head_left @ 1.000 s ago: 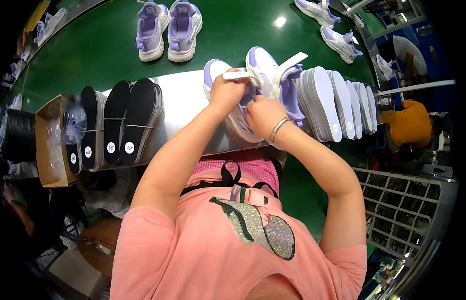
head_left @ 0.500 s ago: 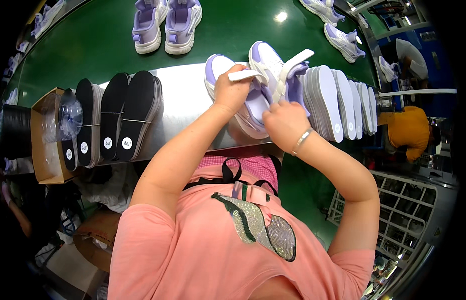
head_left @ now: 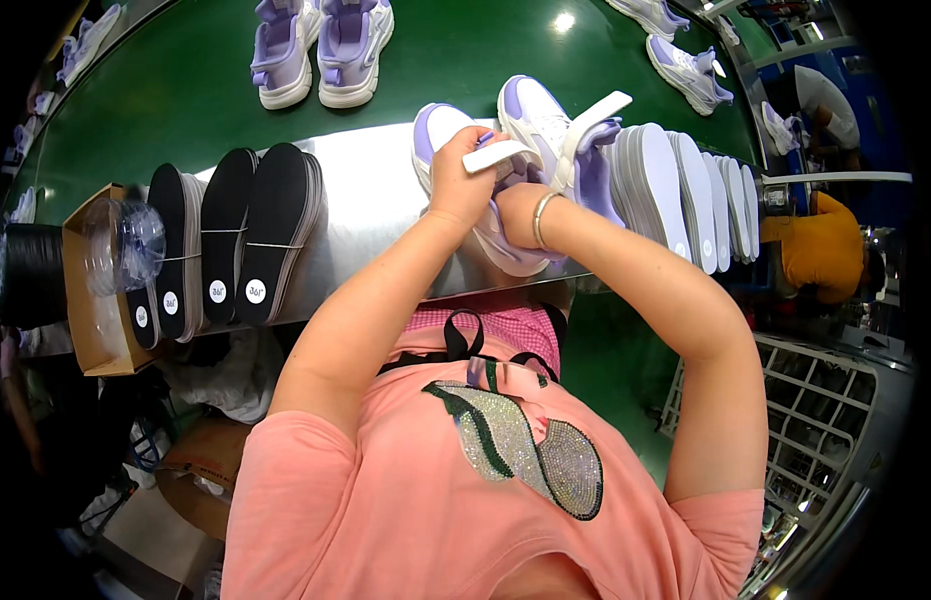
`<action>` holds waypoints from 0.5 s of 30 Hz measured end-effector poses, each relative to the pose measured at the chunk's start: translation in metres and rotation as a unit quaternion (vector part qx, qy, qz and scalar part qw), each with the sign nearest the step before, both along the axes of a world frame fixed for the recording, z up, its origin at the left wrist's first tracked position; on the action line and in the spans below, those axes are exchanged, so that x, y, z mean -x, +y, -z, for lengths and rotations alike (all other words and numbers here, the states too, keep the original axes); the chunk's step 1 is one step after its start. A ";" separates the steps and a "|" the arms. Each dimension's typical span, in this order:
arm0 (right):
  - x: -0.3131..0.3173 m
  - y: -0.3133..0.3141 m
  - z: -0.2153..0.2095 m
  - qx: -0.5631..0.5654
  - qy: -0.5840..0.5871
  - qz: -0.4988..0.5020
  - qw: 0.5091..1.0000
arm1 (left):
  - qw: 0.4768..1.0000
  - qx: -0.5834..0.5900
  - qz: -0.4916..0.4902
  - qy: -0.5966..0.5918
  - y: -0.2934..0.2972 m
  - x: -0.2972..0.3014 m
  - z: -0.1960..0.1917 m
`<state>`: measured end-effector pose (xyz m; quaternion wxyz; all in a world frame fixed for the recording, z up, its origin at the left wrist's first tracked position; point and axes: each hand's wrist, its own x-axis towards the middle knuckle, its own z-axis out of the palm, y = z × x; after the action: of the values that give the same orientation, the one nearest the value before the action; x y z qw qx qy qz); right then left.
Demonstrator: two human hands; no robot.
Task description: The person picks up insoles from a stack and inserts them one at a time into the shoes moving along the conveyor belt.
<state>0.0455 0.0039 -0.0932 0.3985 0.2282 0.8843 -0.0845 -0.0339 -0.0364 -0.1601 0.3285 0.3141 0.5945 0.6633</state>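
A white-and-lavender sneaker (head_left: 441,122) lay midway along the steel ledge (head_left: 371,190), its mate (head_left: 534,112) just beside it. From where I stood, the left hand (head_left: 461,180) was clamped on the sneaker by its unfastened white strap (head_left: 498,155), presumably to keep the mouth wide; the right hand (head_left: 523,215) reached inside, its hidden fingers' grip impossible for me to tell. Black insoles (head_left: 276,225) lined the ledge's left, white insoles (head_left: 651,190) its right, seemingly for easy reach.

The right hand (head_left: 521,215) has its fingers hidden inside the gripped shoe (head_left: 508,256). Beyond that shoe to the left, the view's upper edge crops a pair of shoes (head_left: 350,68), and beyond it to the right, another shoe (head_left: 653,16); well left of it, a clear plastic bundle's (head_left: 142,245) contents are indistinct.
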 end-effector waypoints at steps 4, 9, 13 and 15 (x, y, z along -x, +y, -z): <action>0.012 -0.009 -0.012 -0.020 -0.027 -0.033 0.999 | 1.000 -0.012 0.001 0.020 0.000 0.003 0.002; 0.004 -0.011 -0.012 -0.090 -0.021 -0.022 0.995 | 0.999 0.007 0.011 0.050 0.000 0.004 -0.007; -0.001 -0.004 -0.005 -0.044 -0.055 -0.090 0.993 | 0.997 0.029 0.011 0.064 -0.002 0.007 -0.010; -0.004 -0.005 -0.018 -0.011 -0.080 -0.098 0.992 | 0.997 0.014 0.004 0.071 -0.002 0.007 -0.010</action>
<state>0.0491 -0.0007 -0.0751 0.4716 0.1508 0.8687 -0.0171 -0.0411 -0.0384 -0.1506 0.2931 0.3581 0.6244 0.6292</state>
